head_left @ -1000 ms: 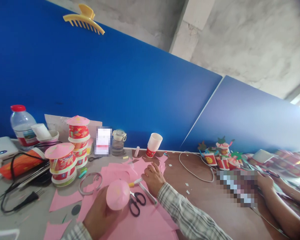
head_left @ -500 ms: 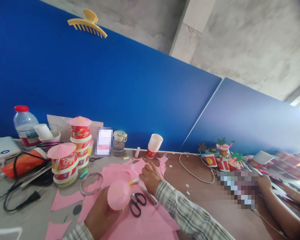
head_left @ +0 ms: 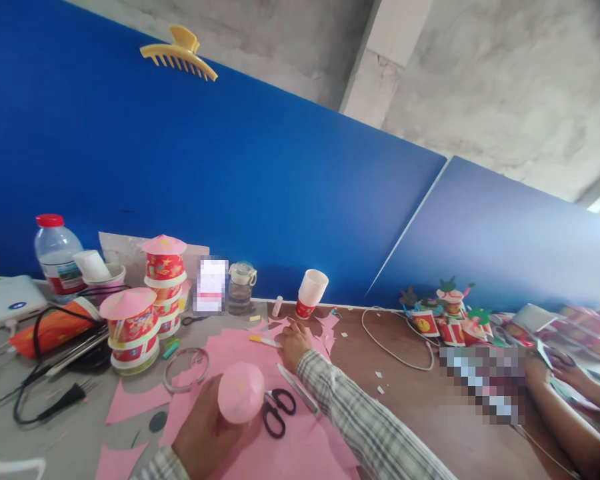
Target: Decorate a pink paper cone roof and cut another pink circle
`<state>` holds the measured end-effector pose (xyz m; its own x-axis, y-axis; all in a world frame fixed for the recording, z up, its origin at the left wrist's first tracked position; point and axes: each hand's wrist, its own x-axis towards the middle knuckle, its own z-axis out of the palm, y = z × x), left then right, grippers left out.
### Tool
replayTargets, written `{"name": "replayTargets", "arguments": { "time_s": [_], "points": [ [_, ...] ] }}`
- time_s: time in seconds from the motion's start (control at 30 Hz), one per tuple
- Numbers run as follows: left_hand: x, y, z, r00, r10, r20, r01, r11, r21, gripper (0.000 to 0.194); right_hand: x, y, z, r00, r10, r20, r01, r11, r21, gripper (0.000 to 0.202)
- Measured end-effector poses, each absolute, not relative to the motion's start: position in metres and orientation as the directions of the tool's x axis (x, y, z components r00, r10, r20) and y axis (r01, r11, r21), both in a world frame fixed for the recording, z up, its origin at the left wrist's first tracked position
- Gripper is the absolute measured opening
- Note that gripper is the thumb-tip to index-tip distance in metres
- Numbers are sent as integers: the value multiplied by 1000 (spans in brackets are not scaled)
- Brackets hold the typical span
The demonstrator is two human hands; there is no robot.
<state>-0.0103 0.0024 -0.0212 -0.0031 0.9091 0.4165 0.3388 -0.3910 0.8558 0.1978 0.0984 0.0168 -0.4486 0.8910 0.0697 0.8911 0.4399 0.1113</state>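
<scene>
My left hand (head_left: 205, 423) is wrapped round an object topped by a pink paper cone (head_left: 241, 392); what is below the cone is hidden. Over pink paper sheets (head_left: 300, 447), my right hand (head_left: 294, 345) reaches forward, its fingers low near a yellow-and-white pen (head_left: 264, 341); whether they grip it is too small to tell. Black-handled scissors (head_left: 279, 412) and a slim white-and-green pen (head_left: 298, 389) lie on the pink paper between the hands. Behind my right hand stands a stack of white and red paper cups (head_left: 311, 293).
At left stand red cup towers with pink cone tops (head_left: 165, 260), a bottle (head_left: 59, 257), a power bank (head_left: 11, 301) and a black cable plug (head_left: 63, 401). A jar (head_left: 241, 288) stands behind. At far right, another person's hands (head_left: 537, 373) work near decorated cups (head_left: 424, 323).
My right hand has shifted slightly forward and left. The yellow-and-white pen has moved forward and left and lies at a different angle. My left hand still holds the pink-topped object.
</scene>
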Motion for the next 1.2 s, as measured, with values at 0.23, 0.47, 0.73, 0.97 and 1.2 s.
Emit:
{"name": "replayTargets", "arguments": {
  "time_s": [0.23,0.47,0.73,0.97,1.2],
  "points": [
    [-10,1,-14,1,894,449,366,-418,831,52,220,71,25,-510,850,131,860,507,54,32],
    [-11,-1,-8,42,895,444,407,-422,810,51,261,21,18,-706,696,132,707,703,73,41],
    [-11,0,-13,48,901,432,384,-416,824,53,251,18,20,-858,435,274,501,825,262,20],
    [-11,2,-21,34,895,445,375,-424,824,51,255,25,14,-825,453,339,547,791,274,24],
    [-15,4,-23,76,893,444,437,-430,790,54,257,42,12,-862,400,311,491,811,320,17]
  ]
}}
